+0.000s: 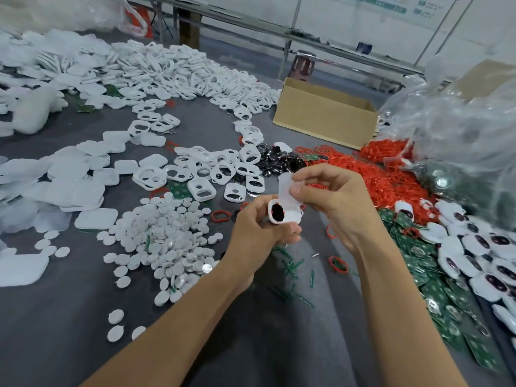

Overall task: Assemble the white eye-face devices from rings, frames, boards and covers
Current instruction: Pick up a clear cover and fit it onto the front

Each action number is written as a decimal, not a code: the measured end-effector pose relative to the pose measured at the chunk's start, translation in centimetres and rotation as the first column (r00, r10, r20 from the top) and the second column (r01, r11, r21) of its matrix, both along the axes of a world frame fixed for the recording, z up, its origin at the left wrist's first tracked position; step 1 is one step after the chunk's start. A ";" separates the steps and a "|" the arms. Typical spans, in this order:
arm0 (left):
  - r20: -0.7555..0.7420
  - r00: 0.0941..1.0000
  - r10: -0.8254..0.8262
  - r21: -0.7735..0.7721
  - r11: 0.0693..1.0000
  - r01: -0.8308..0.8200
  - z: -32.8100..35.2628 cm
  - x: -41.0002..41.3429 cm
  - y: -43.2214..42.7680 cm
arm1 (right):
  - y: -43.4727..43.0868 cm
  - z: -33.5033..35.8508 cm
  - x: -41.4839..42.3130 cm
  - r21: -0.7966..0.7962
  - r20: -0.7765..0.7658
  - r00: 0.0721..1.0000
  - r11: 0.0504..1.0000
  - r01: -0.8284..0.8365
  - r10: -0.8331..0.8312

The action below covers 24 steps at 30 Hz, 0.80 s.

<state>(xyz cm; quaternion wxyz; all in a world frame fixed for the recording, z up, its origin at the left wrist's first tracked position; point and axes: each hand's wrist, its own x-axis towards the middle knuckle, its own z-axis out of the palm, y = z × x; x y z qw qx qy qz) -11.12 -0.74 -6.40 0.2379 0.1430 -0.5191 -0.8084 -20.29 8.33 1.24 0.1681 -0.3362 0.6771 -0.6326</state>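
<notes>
One grey counter (195,317), heaped past counting with white frames (212,169), red rings (377,169), green boards (435,286). One cardboard box (324,118), far right. Centre: left hand (257,227), fingers curled round one dark-eyed device (282,215); right hand (335,202), fingers pinching one white cover (287,188) against its far edge.

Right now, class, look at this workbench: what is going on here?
A person is putting one white device together. The left hand holds a white frame with a dark eye in it; the right hand pinches a white cover tilted above it, not yet closed. Around them lie loose frames, red rings and green boards.
</notes>
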 end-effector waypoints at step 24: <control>0.006 0.992 0.123 -0.002 0.992 -0.123 0.2 0.1 -0.2 | -0.5 -0.7 0.0 0.239 0.029 0.998 0.970 0.039 -0.047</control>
